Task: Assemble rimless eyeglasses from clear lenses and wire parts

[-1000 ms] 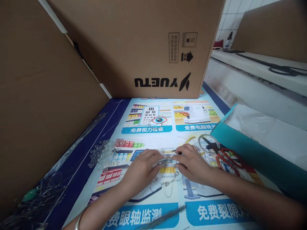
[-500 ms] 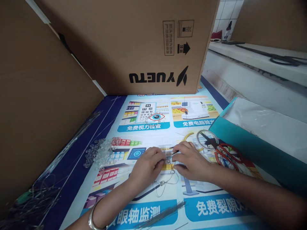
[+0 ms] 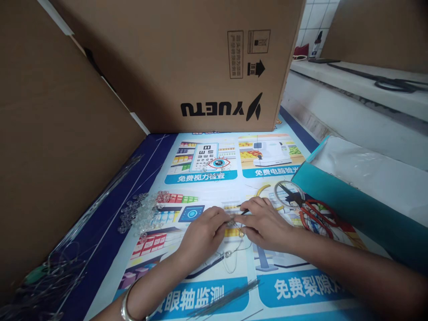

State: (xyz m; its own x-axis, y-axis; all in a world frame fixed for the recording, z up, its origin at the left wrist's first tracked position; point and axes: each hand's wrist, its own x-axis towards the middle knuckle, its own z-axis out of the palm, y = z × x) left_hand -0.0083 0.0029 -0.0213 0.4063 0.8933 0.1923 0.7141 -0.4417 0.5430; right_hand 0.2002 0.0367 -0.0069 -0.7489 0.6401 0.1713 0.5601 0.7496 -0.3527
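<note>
My left hand (image 3: 205, 232) and my right hand (image 3: 264, 223) meet at the middle of a printed eye-care poster (image 3: 214, 187). Both are closed in pinches around a thin wire eyeglass frame (image 3: 232, 256) with clear nose pads, which hangs below the fingers toward me. The right hand also grips a thin dark tool (image 3: 243, 211), its tip poking out to the left. A silver bangle (image 3: 126, 303) circles my left wrist.
Clear nose pads (image 3: 138, 211) lie heaped at left. Wire frames (image 3: 50, 272) pile along the left cardboard wall. A large YUETU carton (image 3: 200, 62) stands behind. Red-handled scissors (image 3: 314, 216) lie right, beside a teal box (image 3: 351, 214). A wire bundle (image 3: 227, 296) lies near me.
The view shifted down slightly a second ago. My hands stay together on the wire frame, whose hanging part has shifted a little.
</note>
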